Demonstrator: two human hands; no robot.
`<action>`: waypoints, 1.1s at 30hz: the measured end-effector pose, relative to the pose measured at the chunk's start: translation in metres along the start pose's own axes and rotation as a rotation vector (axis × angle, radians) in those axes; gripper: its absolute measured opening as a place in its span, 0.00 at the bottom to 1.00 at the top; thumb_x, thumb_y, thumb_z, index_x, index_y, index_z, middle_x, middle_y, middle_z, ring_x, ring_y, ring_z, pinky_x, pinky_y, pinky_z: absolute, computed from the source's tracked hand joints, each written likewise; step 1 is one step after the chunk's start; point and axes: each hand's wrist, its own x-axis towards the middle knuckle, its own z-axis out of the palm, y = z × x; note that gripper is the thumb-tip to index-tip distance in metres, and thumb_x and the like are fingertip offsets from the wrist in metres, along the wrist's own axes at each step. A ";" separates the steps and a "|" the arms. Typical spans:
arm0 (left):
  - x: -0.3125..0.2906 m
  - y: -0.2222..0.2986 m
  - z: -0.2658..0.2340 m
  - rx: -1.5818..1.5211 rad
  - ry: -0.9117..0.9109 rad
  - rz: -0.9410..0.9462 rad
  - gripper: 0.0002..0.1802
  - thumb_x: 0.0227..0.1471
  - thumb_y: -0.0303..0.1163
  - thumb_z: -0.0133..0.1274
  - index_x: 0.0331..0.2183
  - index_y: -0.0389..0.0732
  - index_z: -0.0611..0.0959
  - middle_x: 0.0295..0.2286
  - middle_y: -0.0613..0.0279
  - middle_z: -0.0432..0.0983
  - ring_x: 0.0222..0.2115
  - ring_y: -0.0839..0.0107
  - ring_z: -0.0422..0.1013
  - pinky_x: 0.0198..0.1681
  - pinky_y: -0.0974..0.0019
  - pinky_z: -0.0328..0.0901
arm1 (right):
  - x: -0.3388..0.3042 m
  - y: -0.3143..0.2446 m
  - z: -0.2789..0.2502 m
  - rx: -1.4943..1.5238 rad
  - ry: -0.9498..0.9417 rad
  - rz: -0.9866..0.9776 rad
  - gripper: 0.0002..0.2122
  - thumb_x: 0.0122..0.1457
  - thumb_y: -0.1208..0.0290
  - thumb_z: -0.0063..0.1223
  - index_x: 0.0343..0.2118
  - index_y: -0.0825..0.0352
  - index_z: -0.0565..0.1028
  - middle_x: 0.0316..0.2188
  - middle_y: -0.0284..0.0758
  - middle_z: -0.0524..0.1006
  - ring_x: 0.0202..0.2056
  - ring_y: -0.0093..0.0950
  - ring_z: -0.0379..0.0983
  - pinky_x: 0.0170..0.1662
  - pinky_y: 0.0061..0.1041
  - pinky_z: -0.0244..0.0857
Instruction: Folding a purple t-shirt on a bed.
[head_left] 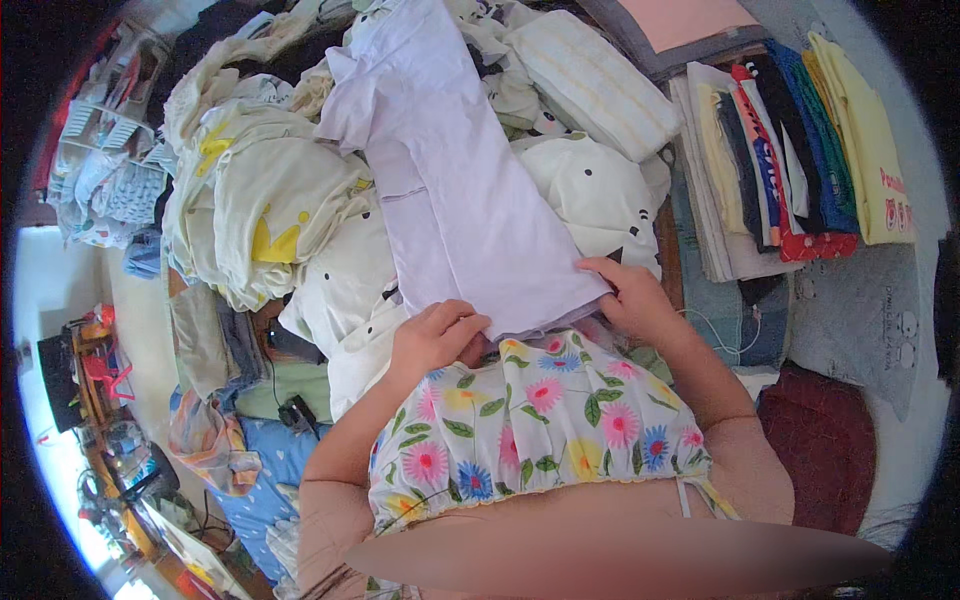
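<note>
A pale lavender shirt point(480, 225) is stretched lengthwise in front of me, folded to a narrow strip, with a short sleeve toward its far left side. Its near edge lies close to my body. My left hand point(440, 338) is closed on the left part of that edge, fingers curled over the cloth. At the right corner, my right hand point(632, 300) pinches the hem between thumb and fingers. Beneath the shirt are white pillows point(588, 190) with black printed marks.
Heaped white bedding point(270, 200) with yellow prints rises at left. A folded striped white cloth point(595, 85) lies at the far right of the pile. Farther right stands a row of folded clothes point(735, 165). A dark red cushion point(815, 445) is at lower right, a basket point(115, 130) at far left.
</note>
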 end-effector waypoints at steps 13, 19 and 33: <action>0.020 -0.004 0.004 -0.079 0.000 -0.097 0.20 0.32 0.29 0.58 0.36 0.49 0.79 0.34 0.65 0.75 0.29 0.67 0.74 0.25 0.65 0.69 | -0.005 0.017 0.007 -0.176 0.084 -0.108 0.22 0.42 0.70 0.52 0.45 0.59 0.70 0.30 0.37 0.73 0.32 0.40 0.72 0.35 0.37 0.66; 0.011 -0.010 0.020 0.010 -0.014 0.219 0.18 0.33 0.32 0.58 0.34 0.49 0.79 0.35 0.66 0.75 0.32 0.66 0.73 0.30 0.65 0.69 | -0.013 0.020 0.004 -0.361 0.056 -0.109 0.22 0.43 0.70 0.52 0.47 0.61 0.69 0.29 0.38 0.72 0.32 0.39 0.71 0.34 0.38 0.65; -0.013 -0.008 0.020 0.086 -0.126 0.146 0.18 0.37 0.37 0.59 0.37 0.51 0.80 0.40 0.69 0.74 0.37 0.67 0.70 0.41 0.61 0.65 | -0.018 0.048 0.026 -0.305 0.003 -0.365 0.19 0.48 0.68 0.56 0.46 0.61 0.71 0.21 0.35 0.67 0.26 0.35 0.68 0.26 0.35 0.62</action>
